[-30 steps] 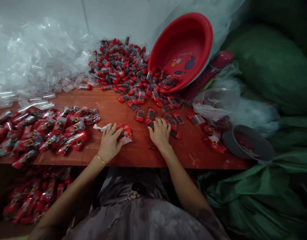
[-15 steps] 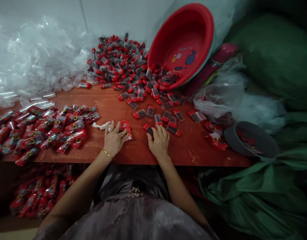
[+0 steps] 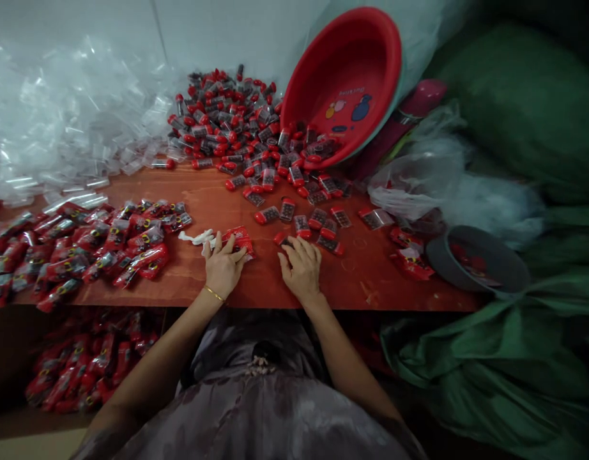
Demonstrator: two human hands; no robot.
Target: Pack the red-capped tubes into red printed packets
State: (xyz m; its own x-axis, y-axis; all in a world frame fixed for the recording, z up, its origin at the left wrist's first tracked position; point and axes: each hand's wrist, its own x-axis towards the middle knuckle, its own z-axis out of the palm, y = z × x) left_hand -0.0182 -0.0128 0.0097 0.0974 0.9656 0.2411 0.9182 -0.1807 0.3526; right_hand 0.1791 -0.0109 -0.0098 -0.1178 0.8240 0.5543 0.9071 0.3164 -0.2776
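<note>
My left hand (image 3: 223,268), a gold bracelet at its wrist, lies with fingers spread over a flat red printed wrapper (image 3: 239,237) on the table. A crumpled white scrap (image 3: 195,237) lies just left of those fingers. My right hand (image 3: 300,271) rests palm down with its fingers bent and the thumb apart. Its fingertips are at a small clear tube with a red cap (image 3: 280,238) and dark contents, partly covered by the fingers. Several similar tubes (image 3: 329,245) lie just beyond and to the right of this hand.
A heap of red-capped tubes (image 3: 222,121) spills from a tilted red basin (image 3: 342,76). Filled red packets (image 3: 103,246) and clear empty tubes (image 3: 74,115) are piled at left. More packets (image 3: 93,364) lie below the table. At right are a grey bowl (image 3: 479,262) and green cloth (image 3: 490,377).
My right hand's fingers have shifted slightly left over the red-capped tube. The left hand stays on the red wrapper. The whole view has moved a little.
</note>
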